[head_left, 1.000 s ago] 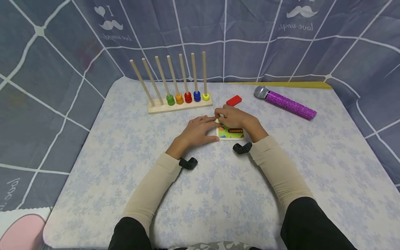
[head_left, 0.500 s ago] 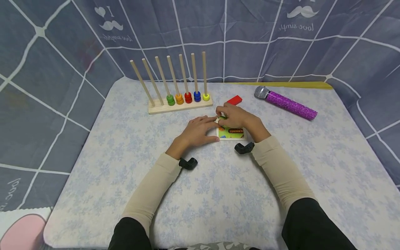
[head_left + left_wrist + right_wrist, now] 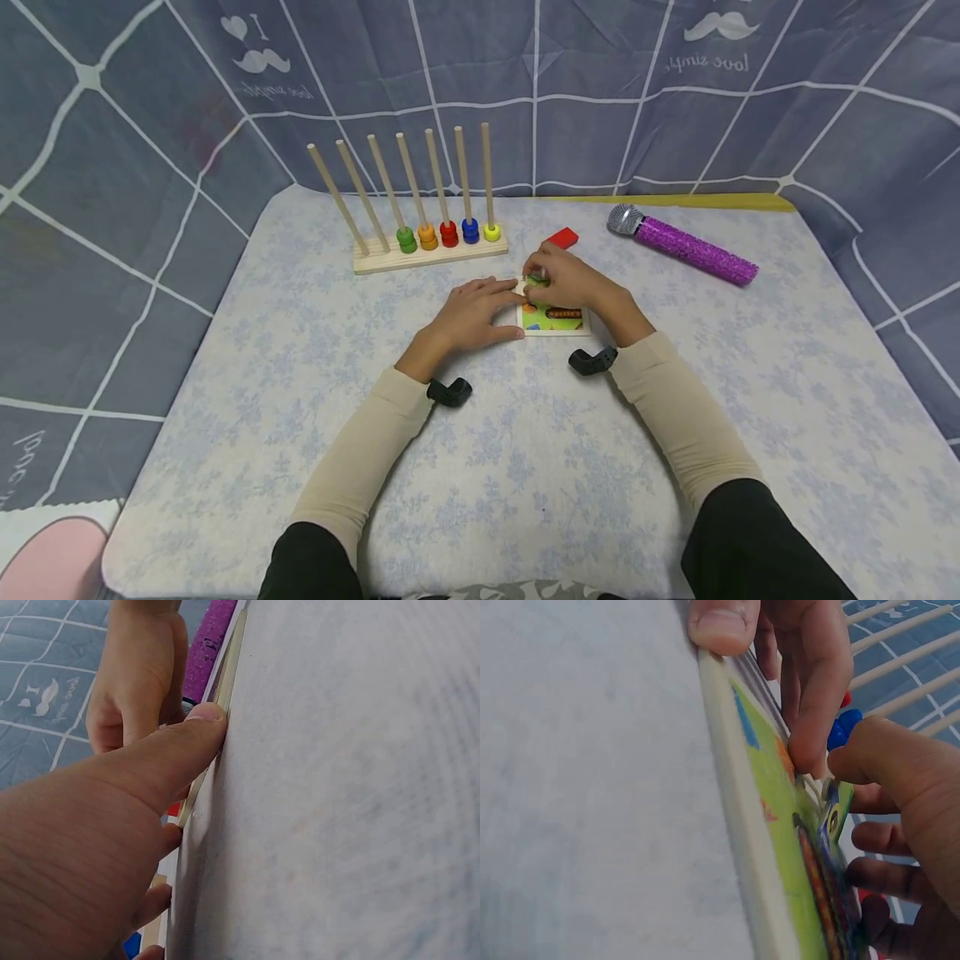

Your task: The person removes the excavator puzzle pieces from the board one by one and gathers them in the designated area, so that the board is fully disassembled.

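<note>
A small wooden jigsaw puzzle board (image 3: 538, 323) with a green picture lies flat on the table in the head view. Against its left side rests my left hand (image 3: 474, 317), fingers spread, thumb at the near corner. My right hand (image 3: 568, 279) is over the board's far part and pinches a puzzle piece (image 3: 838, 810), which stands tilted up from the board in the right wrist view. A dark caterpillar-like picture (image 3: 816, 877) shows beside that piece. In the left wrist view the left thumb (image 3: 176, 754) presses the board's edge; the piece is hidden there.
A wooden bead counter (image 3: 431, 257) with upright rods and coloured rings stands behind the left hand. A red block (image 3: 562, 238) lies just beyond the right hand. A purple glitter microphone (image 3: 686, 247) lies at the back right, before the grey curtain (image 3: 585, 58).
My right hand has shifted slightly, its wrist moving right and toward me, with its fingers still at the board's far part. The left hand stays where it was.
</note>
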Motion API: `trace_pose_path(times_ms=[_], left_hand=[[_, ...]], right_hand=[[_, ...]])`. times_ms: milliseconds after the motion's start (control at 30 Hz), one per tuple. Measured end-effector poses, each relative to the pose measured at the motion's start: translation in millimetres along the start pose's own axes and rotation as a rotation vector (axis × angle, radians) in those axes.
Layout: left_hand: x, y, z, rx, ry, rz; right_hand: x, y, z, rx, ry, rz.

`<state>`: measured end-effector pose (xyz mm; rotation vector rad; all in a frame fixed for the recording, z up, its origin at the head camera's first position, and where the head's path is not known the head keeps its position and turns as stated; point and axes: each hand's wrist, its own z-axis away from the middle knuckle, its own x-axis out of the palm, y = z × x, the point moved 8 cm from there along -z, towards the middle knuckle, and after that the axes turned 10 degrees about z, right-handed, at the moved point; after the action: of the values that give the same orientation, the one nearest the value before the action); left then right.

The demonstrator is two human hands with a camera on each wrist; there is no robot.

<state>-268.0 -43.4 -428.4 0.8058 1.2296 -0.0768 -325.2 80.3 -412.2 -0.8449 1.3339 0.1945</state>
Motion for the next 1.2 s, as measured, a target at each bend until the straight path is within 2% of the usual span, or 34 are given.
trace_pose_path(times_ms=[167,767,967,1200], left_hand=[[1.1,-2.3,-0.6,-0.001,0.004,-0.009],[2.1,-3.3,-0.3,-0.010,-0.001,0.008],[2.8,-4.4,-0.4,-0.002,0.006,0.009],[0.4,-1.9,0.0,0.010,0.014,0.010]], right_hand=[[-2,-1,2.4,-0.029,0.023,0.007],[2,-1,6.2,-0.045,-0.021,0.010],[-5,4,12.6,-0.040,0.036,-0.062],[-22,23,38.7,-0.044,0.125,-0.077]])
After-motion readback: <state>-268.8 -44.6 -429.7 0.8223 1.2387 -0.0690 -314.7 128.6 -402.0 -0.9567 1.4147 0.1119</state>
